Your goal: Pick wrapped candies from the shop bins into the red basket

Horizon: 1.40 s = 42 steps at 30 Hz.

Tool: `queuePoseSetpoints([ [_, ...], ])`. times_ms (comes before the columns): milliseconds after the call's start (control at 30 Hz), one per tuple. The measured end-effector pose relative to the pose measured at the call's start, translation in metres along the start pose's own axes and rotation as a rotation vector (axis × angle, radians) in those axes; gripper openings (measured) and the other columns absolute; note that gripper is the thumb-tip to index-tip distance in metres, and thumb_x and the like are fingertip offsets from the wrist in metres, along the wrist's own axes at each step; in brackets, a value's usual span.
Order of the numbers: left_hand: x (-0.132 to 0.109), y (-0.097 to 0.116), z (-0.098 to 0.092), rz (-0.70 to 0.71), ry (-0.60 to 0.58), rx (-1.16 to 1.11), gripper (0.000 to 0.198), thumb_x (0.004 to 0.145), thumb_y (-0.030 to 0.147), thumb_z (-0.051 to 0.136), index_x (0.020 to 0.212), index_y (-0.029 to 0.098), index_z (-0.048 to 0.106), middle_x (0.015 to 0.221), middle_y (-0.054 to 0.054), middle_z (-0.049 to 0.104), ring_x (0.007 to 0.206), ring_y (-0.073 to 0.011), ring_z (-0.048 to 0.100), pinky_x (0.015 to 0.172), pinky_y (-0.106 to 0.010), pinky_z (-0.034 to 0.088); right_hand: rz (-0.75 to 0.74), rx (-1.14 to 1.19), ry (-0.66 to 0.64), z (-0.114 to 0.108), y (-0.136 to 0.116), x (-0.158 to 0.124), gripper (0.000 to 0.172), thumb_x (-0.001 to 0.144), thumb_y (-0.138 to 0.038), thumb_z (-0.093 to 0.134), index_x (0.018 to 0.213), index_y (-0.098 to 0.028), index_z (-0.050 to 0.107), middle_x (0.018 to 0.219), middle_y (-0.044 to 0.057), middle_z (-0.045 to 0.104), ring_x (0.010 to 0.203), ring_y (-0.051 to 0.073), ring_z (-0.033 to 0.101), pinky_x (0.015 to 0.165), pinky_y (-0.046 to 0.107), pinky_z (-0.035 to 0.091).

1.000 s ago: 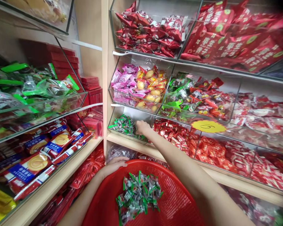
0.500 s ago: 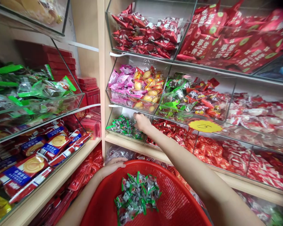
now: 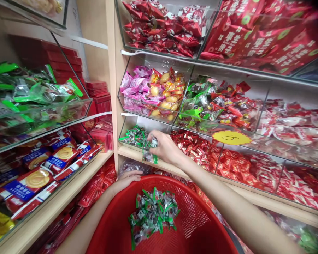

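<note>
My right hand is closed round a bunch of green-and-clear wrapped candies, just outside the front of a clear bin that holds more of the same candies. My left hand grips the far rim of a red plastic basket below. A pile of the same green candies lies in the basket.
Clear bins on wooden shelves hold red-wrapped sweets, pink and yellow ones, and green and red ones. A yellow oval price tag hangs on a bin front. Left shelves carry blue-and-red biscuit packs and green packets.
My right hand was reaching into the green-candy bin; it has now come out toward me with a handful of candies. The left hand and basket have stayed put.
</note>
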<state>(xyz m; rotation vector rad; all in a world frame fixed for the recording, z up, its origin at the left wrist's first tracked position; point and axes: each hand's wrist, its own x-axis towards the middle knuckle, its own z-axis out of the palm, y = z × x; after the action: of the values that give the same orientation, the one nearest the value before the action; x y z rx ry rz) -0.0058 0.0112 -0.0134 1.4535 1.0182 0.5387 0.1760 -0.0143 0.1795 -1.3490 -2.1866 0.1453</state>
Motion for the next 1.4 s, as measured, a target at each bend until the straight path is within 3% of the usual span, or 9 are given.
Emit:
queuePoseSetpoints([
  [100,0.0,0.002,0.001,-0.001,0.002,0.013,0.046,0.066,0.034,0.056,0.108,0.018,0.061,0.111,-0.003,0.063,0.108,-0.0229,0.053,0.094,-0.029,0.035,0.082,0.165,-0.055,0.02,0.018,-0.042,0.022,0.062,-0.012,0.056,0.083,-0.019,0.051,0.076,-0.004,0.053,0.068,0.012,0.047,0.061,0.02,0.034],
  [233,-0.002,0.006,0.003,0.0,-0.017,0.027,0.043,0.066,0.034,0.055,0.106,0.02,0.062,0.111,-0.001,0.063,0.108,-0.0226,0.053,0.094,-0.028,0.036,0.248,0.303,-0.091,0.063,0.049,-0.09,0.024,0.059,-0.011,0.054,0.081,-0.02,0.05,0.074,-0.004,0.054,0.065,0.013,0.049,0.059,0.022,0.037],
  [433,0.0,0.006,0.005,0.015,-0.029,0.056,0.044,0.066,0.034,0.054,0.107,0.02,0.062,0.115,0.0,0.061,0.111,-0.0219,0.051,0.097,-0.028,0.034,0.335,0.351,0.052,0.109,0.072,-0.117,0.025,0.06,-0.012,0.05,0.084,-0.021,0.051,0.082,-0.001,0.059,0.077,0.017,0.054,0.073,0.028,0.041],
  [567,0.002,0.006,0.006,0.015,-0.045,0.065,0.044,0.066,0.032,0.054,0.108,0.021,0.062,0.114,0.0,0.062,0.11,-0.0219,0.052,0.096,-0.029,0.034,0.355,0.357,0.119,0.111,0.075,-0.121,0.026,0.063,-0.014,0.048,0.088,-0.021,0.051,0.087,0.001,0.059,0.081,0.019,0.054,0.076,0.031,0.041],
  [800,0.004,0.009,0.01,0.011,-0.036,0.083,0.043,0.065,0.032,0.054,0.105,0.022,0.064,0.118,0.001,0.06,0.115,-0.0226,0.048,0.1,-0.03,0.031,0.409,0.494,0.227,0.097,0.084,-0.132,0.027,0.065,-0.016,0.051,0.092,-0.02,0.049,0.083,0.0,0.056,0.075,0.016,0.053,0.071,0.029,0.044],
  [967,0.005,0.008,0.009,0.001,-0.04,0.094,0.044,0.064,0.032,0.054,0.106,0.023,0.064,0.119,0.002,0.059,0.116,-0.0232,0.047,0.099,-0.028,0.032,0.615,0.846,0.228,0.091,0.083,-0.148,0.026,0.067,-0.03,0.057,0.09,-0.022,0.046,0.084,0.0,0.051,0.06,0.013,0.052,0.046,0.026,0.047],
  [1067,0.005,0.009,0.01,-0.006,-0.04,0.093,0.043,0.065,0.033,0.054,0.106,0.024,0.064,0.118,0.003,0.06,0.115,-0.0231,0.049,0.097,-0.026,0.033,0.697,0.92,0.228,0.095,0.081,-0.154,0.03,0.064,-0.033,0.061,0.088,-0.023,0.046,0.085,0.0,0.049,0.055,0.012,0.049,0.041,0.025,0.046],
  [1267,0.004,0.011,0.012,0.01,-0.061,0.071,0.045,0.066,0.033,0.054,0.108,0.021,0.063,0.117,0.0,0.06,0.111,-0.0233,0.051,0.096,-0.027,0.035,0.563,0.685,0.198,0.106,0.084,-0.154,0.026,0.069,-0.037,0.058,0.088,-0.022,0.049,0.084,0.001,0.056,0.063,0.015,0.054,0.053,0.027,0.048],
  [1400,0.005,0.009,0.011,-0.004,-0.056,0.073,0.044,0.065,0.033,0.054,0.107,0.022,0.063,0.116,0.001,0.061,0.111,-0.0233,0.051,0.096,-0.028,0.034,0.594,0.6,0.235,0.101,0.092,-0.158,0.029,0.071,-0.043,0.057,0.09,-0.022,0.05,0.078,0.0,0.058,0.053,0.014,0.052,0.047,0.026,0.045],
])
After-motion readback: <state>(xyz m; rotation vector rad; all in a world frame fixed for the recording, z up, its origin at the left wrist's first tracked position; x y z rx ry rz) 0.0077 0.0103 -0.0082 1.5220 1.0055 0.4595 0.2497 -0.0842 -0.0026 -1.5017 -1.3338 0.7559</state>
